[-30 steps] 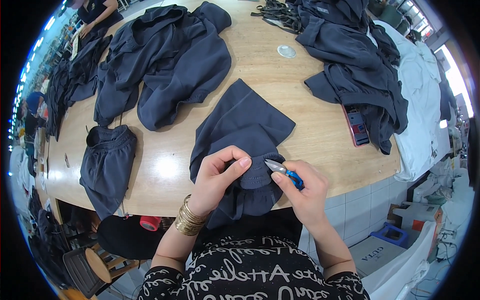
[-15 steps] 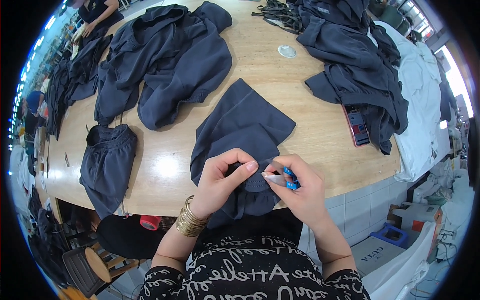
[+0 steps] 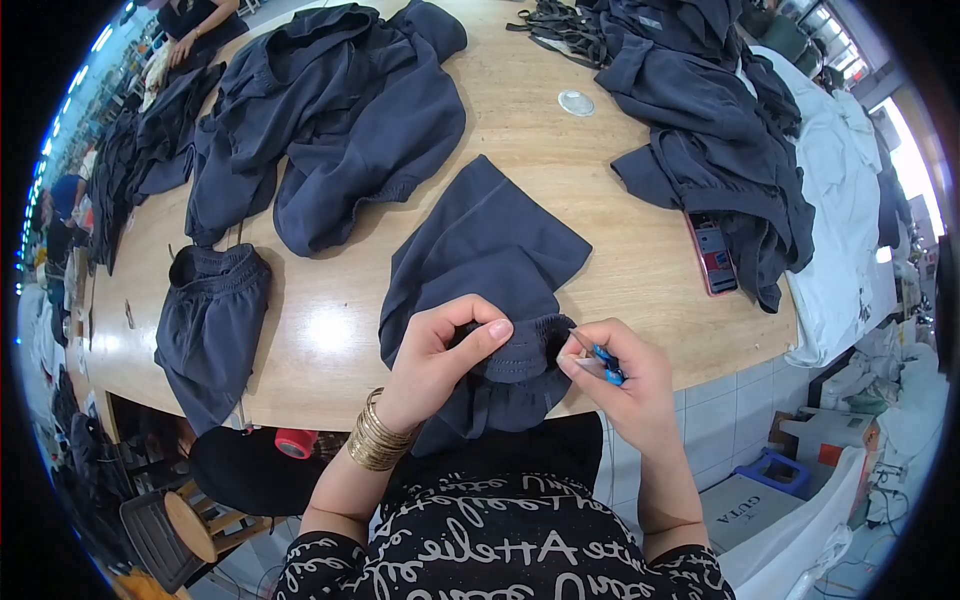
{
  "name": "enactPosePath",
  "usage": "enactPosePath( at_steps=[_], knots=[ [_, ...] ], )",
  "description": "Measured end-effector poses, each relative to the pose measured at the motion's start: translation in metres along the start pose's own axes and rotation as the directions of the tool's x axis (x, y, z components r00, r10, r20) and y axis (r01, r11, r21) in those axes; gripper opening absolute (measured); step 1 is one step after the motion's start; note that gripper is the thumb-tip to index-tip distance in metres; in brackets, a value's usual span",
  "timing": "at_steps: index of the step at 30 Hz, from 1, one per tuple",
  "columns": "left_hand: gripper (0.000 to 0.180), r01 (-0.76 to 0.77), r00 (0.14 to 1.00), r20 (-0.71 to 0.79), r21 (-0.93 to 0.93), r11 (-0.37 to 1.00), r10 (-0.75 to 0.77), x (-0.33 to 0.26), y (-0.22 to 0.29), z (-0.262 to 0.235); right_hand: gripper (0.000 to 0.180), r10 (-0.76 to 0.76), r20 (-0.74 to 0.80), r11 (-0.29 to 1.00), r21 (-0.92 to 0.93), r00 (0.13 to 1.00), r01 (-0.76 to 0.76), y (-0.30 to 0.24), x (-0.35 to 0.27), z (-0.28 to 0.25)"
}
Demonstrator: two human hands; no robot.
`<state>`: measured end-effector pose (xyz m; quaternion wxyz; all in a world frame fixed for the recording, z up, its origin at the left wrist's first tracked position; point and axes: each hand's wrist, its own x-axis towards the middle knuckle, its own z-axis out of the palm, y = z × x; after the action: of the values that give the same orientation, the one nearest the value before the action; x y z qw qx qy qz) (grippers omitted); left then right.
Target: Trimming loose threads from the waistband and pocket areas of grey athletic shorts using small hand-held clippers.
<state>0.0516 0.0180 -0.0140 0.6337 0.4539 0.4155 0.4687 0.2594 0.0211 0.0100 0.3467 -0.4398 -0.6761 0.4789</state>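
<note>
Dark grey trousers [image 3: 487, 245] with a gathered elastic waistband [image 3: 525, 352] lie folded in front of me, their lower part hanging at the table edge. My left hand [image 3: 440, 355] is closed on the waistband, thumb on top. At the waistband's right end is my right hand [image 3: 632, 385], closed around small thread snips [image 3: 610, 372] with blue grips and metal blades. Its thumb and fingertip are by the waistband's edge; whether they also pinch cloth or thread, I cannot tell.
Dark garments are heaped at the far left [image 3: 335, 120] and right [image 3: 710, 150]. A smaller gathered garment [image 3: 213, 325] lies left. A phone [image 3: 712, 255] sits partly under the right heap, beside white cloth [image 3: 845, 200]. A person's hand [image 3: 182, 48] shows at the far left.
My right hand with the snips has moved right and slightly down. The waistband now shows spread open between my hands, while my left hand has stayed nearly in place.
</note>
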Motion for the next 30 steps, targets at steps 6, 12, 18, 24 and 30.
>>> enactPosePath(
  at_steps=[6, 12, 18, 24, 30],
  knots=[
    [0.014, 0.007, 1.0, 0.013, 0.028, 1.0, -0.007, 0.002, -0.001, 0.001, 0.02, -0.151, -0.077, 0.979, -0.15, 0.985, 0.138, -0.002, 0.006, 0.011],
    [0.014, 0.029, 1.0, 0.012, -0.037, 0.999, -0.028, -0.001, -0.001, -0.002, 0.019, -0.063, -0.185, 0.996, -0.077, 0.981, 0.05, 0.0, 0.007, 0.012],
    [0.013, 0.045, 0.998, 0.04, -0.096, 0.994, -0.041, -0.001, -0.003, -0.002, 0.023, -0.061, -0.155, 0.998, -0.04, 0.986, 0.055, -0.004, 0.004, 0.014],
    [0.014, -0.006, 1.0, 0.026, 0.021, 1.0, 0.005, -0.001, -0.001, 0.003, 0.023, -0.251, -0.075, 0.932, -0.287, 0.965, 0.22, 0.0, 0.009, 0.016],
    [0.014, 0.01, 1.0, 0.012, 0.012, 1.0, -0.01, 0.001, 0.002, 0.003, 0.024, -0.013, -0.142, 0.995, 0.1, 0.99, 0.027, -0.001, 0.008, 0.008]
  ],
)
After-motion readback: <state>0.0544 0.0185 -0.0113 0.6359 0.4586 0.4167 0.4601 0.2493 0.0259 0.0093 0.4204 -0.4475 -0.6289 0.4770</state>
